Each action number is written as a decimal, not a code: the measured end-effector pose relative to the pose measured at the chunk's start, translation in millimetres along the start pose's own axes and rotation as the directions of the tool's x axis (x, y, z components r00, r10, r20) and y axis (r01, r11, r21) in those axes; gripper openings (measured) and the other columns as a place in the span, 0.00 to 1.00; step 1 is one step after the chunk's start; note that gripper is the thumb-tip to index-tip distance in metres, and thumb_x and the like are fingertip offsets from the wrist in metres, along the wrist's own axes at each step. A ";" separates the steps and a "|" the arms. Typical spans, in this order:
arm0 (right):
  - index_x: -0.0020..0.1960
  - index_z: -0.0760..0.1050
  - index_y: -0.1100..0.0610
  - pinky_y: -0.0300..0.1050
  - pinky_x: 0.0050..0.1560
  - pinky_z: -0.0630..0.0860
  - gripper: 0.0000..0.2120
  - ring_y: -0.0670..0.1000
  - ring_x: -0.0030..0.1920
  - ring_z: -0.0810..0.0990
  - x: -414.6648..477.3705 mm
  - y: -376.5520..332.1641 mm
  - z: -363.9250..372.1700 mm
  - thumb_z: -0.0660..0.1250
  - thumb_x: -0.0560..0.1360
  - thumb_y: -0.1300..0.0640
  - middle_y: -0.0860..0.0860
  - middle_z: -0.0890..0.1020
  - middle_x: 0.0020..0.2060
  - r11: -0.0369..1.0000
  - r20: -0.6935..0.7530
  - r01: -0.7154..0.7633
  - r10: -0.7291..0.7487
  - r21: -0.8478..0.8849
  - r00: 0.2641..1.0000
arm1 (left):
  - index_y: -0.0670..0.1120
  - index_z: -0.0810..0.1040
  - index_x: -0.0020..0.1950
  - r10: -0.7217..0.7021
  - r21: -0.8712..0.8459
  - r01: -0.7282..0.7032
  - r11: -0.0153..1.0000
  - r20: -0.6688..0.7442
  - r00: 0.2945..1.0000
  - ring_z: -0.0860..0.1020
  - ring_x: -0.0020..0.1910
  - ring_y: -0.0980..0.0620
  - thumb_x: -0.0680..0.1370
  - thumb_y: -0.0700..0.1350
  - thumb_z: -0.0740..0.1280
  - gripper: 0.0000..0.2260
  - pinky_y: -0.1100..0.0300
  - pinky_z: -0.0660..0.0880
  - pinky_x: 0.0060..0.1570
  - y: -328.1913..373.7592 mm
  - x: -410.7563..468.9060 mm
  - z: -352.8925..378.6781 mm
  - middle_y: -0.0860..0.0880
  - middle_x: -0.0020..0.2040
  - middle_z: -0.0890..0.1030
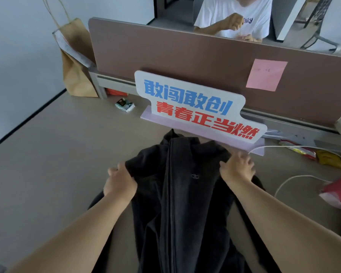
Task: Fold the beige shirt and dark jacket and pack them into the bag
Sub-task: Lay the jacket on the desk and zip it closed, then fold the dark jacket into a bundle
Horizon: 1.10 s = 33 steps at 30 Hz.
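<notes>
Both hands curl tight on the jacket [181,186]: left hand [119,181] grips one shoulder, right hand [237,168] the other. It lies zipped on the table [53,154] (bare on the left). The bag [77,62] stands far left.

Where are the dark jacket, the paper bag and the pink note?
dark jacket [195,194], head view, chest panel beside the zip.
paper bag [75,75], head view, its creased side panel.
pink note [266,74], head view, its middle.

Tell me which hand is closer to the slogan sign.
The right hand, gripping the dark jacket beside the slogan sign; the left hand grips it farther off.
</notes>
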State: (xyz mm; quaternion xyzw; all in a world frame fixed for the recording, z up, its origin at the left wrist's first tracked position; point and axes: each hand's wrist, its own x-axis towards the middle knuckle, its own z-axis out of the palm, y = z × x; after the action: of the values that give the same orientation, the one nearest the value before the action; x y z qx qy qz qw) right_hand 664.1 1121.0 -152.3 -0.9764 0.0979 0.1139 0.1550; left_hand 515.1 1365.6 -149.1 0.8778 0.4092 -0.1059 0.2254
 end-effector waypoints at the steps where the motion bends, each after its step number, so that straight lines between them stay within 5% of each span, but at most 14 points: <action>1: 0.74 0.58 0.59 0.59 0.69 0.63 0.34 0.63 0.71 0.63 0.9 23.0 1.5 0.67 0.75 0.46 0.61 0.64 0.71 0.996 0.045 -0.078 0.080 -0.049 0.996 | 0.41 0.64 0.68 -0.039 0.029 0.039 0.999 0.021 0.999 0.76 0.56 0.37 0.79 0.48 0.63 0.20 0.51 0.70 0.44 -10.7 4.7 6.0 0.38 0.63 0.68; 3: 0.71 0.62 0.60 0.58 0.65 0.68 0.36 0.63 0.68 0.68 5.7 64.3 6.7 0.68 0.72 0.41 0.62 0.69 0.68 0.986 0.118 -0.154 0.160 -0.059 0.980 | 0.38 0.68 0.63 -0.044 0.032 0.044 0.999 0.009 0.999 0.76 0.54 0.35 0.79 0.50 0.64 0.20 0.50 0.71 0.45 -30.8 14.9 17.1 0.36 0.60 0.72; 7: 0.61 0.76 0.59 0.50 0.52 0.76 0.19 0.61 0.54 0.79 15.2 97.4 -2.5 0.67 0.75 0.48 0.60 0.82 0.52 1.000 0.197 0.005 -0.004 -0.002 0.980 | 0.34 0.73 0.55 -0.039 -0.012 0.038 0.999 -0.107 0.993 0.75 0.54 0.33 0.79 0.46 0.64 0.14 0.48 0.71 0.48 -60.5 32.3 -3.4 0.32 0.54 0.76; 12: 0.53 0.77 0.62 0.47 0.38 0.71 0.13 0.58 0.39 0.75 40.3 82.7 -46.1 0.65 0.78 0.52 0.56 0.78 0.38 0.991 -0.022 -0.006 0.009 0.135 1.000 | 0.29 0.71 0.59 -0.052 -0.004 0.053 0.999 -0.322 0.945 0.70 0.57 0.31 0.81 0.43 0.61 0.16 0.44 0.68 0.59 -80.9 69.5 -76.6 0.27 0.61 0.69; 16: 0.58 0.72 0.65 0.50 0.44 0.71 0.19 0.60 0.46 0.74 44.0 45.5 -59.8 0.63 0.78 0.49 0.62 0.77 0.49 0.977 -0.249 0.100 -0.052 0.186 0.967 | 0.33 0.69 0.61 0.076 -0.019 -0.092 0.996 -0.399 0.914 0.71 0.54 0.31 0.82 0.46 0.58 0.16 0.43 0.70 0.53 -67.2 110.7 -106.9 0.29 0.63 0.66; 19: 0.69 0.63 0.62 0.59 0.66 0.63 0.28 0.66 0.66 0.65 24.6 20.1 -43.0 0.61 0.78 0.44 0.65 0.66 0.67 0.999 -0.260 -0.004 0.018 0.054 0.965 | 0.38 0.64 0.69 0.080 0.029 -0.075 0.997 -0.210 0.974 0.73 0.57 0.31 0.81 0.50 0.59 0.22 0.44 0.73 0.53 -49.8 140.7 -100.9 0.32 0.70 0.60; 21: 0.70 0.61 0.62 0.60 0.68 0.61 0.29 0.66 0.68 0.62 1.7 10.1 -26.8 0.62 0.77 0.45 0.65 0.64 0.68 0.996 -0.212 -0.087 0.092 0.037 0.973 | 0.41 0.60 0.73 0.077 0.002 -0.078 0.997 -0.134 0.988 0.76 0.54 0.32 0.80 0.50 0.62 0.25 0.46 0.76 0.52 -39.5 145.4 -90.1 0.36 0.72 0.57; 24: 0.69 0.63 0.64 0.57 0.60 0.70 0.28 0.65 0.64 0.70 -40.8 20.0 5.7 0.62 0.78 0.46 0.64 0.70 0.65 0.960 -0.040 -0.236 0.244 0.150 0.969 | 0.43 0.63 0.71 0.108 -0.105 -0.119 0.987 -0.098 0.989 0.77 0.51 0.35 0.79 0.47 0.64 0.22 0.48 0.74 0.47 -30.7 127.4 -65.5 0.39 0.69 0.63; 28: 0.68 0.65 0.61 0.49 0.40 0.79 0.27 0.56 0.42 0.80 -104.5 50.0 37.9 0.61 0.78 0.43 0.56 0.79 0.50 0.915 0.168 -0.363 0.336 0.174 0.927 | 0.43 0.66 0.68 0.054 -0.178 -0.048 0.983 0.029 0.998 0.74 0.57 0.39 0.78 0.52 0.64 0.22 0.47 0.75 0.49 -40.7 80.6 -25.1 0.41 0.66 0.68; 30: 0.69 0.66 0.59 0.47 0.41 0.78 0.26 0.51 0.41 0.79 -125.2 63.6 45.0 0.62 0.78 0.44 0.53 0.81 0.49 0.926 0.226 -0.331 0.288 0.182 0.931 | 0.42 0.65 0.69 0.070 -0.164 -0.068 0.984 0.006 0.998 0.71 0.62 0.40 0.78 0.52 0.65 0.24 0.46 0.75 0.52 -47.8 59.2 -12.8 0.40 0.66 0.68; 33: 0.71 0.65 0.57 0.47 0.52 0.76 0.30 0.52 0.53 0.78 -141.5 75.3 43.0 0.64 0.76 0.42 0.52 0.77 0.60 0.938 0.259 -0.263 0.203 0.224 0.944 | 0.42 0.63 0.71 0.081 -0.213 -0.093 0.973 -0.066 0.995 0.68 0.63 0.39 0.77 0.51 0.67 0.26 0.45 0.75 0.55 -55.1 29.4 -5.2 0.39 0.68 0.64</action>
State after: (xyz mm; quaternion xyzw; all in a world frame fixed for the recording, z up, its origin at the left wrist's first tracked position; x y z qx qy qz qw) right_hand 503.6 1086.8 -177.5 -0.9095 0.2087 0.2313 0.2754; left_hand 491.8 1418.8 -172.5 0.8678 0.3857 -0.0260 0.3122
